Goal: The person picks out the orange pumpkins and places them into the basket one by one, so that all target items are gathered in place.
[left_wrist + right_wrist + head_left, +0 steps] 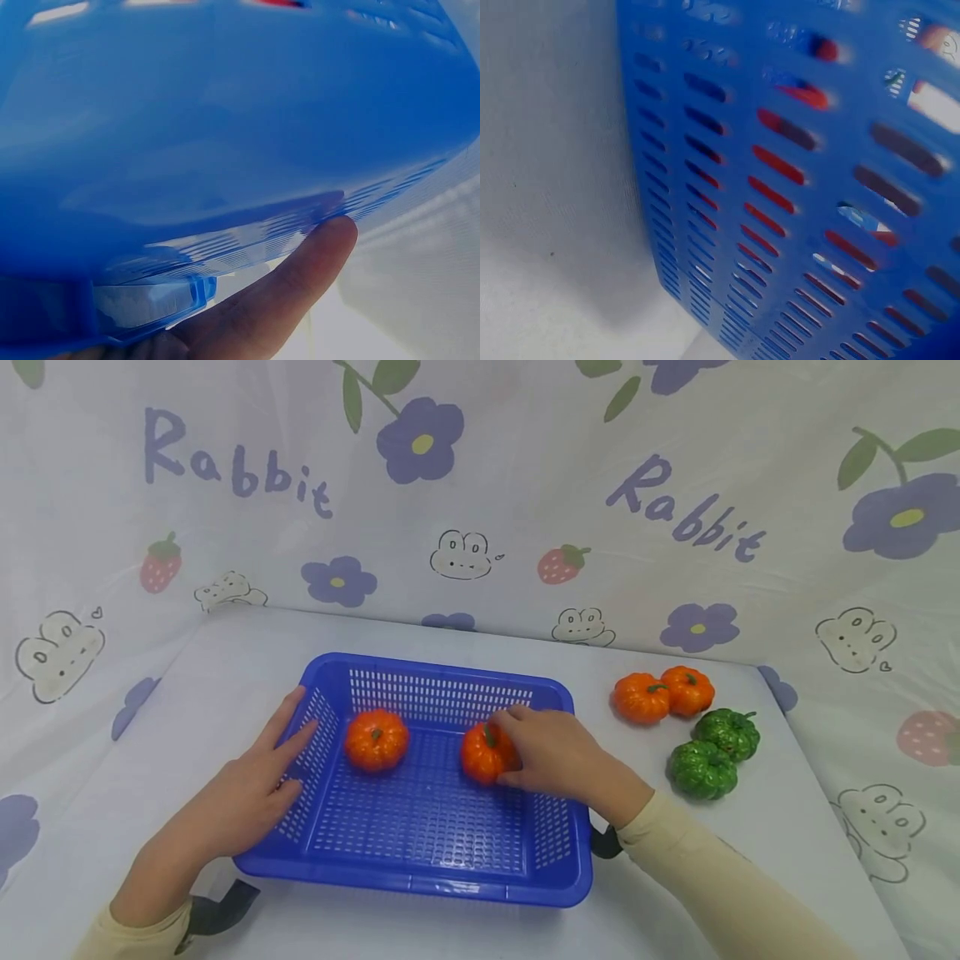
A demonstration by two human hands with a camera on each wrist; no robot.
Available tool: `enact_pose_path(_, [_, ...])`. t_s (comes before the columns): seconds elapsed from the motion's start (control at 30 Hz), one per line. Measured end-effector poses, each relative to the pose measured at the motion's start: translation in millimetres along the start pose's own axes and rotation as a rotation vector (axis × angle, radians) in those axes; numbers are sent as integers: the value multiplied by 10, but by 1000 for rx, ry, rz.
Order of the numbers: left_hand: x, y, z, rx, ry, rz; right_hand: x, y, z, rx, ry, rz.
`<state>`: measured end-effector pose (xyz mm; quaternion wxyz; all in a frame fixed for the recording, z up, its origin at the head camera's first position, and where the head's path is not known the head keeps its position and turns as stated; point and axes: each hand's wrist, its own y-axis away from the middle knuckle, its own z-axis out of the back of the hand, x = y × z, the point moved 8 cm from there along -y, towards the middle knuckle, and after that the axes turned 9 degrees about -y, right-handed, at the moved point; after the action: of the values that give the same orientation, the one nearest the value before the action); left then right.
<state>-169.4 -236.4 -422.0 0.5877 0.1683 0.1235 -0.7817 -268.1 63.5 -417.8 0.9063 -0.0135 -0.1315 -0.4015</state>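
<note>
A blue slotted plastic basket (420, 877) sits mid-table. Inside it lie two orange toy pumpkins, one at the left (377, 740) and one at the right (483, 754). My right hand (551, 747) reaches over the basket's right wall and grips the right pumpkin with curled fingers. My left hand (258, 781) lies flat, fingers straight, against the basket's left wall. The left wrist view shows a straight finger (300, 285) under the basket's blue rim (225, 150). The right wrist view is filled by the basket's slotted wall (780, 187), with orange showing through the slots.
To the right of the basket lie two more orange pumpkins (641, 697) (687, 689) and two green ones (726, 732) (699, 769). A floral "Rabbit" cloth (480, 510) hangs behind the white table (225, 660), which ends at the right near the green pumpkins.
</note>
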Motion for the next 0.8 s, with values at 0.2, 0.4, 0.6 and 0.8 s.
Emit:
enact_pose_path(0.2, [4, -2, -8, -1, 1, 2, 13, 7, 3, -2, 3, -2])
enact_pose_path(0.4, [11, 5, -20, 1, 5, 5, 17, 10, -3, -5, -6, 0])
enact_pose_path(0.6, [10, 1, -19, -1, 4, 7, 16, 8, 0, -16, 0, 8])
enact_pose_path(0.8, [4, -5, -23, 1, -4, 12, 14, 10, -3, -19, 10, 21])
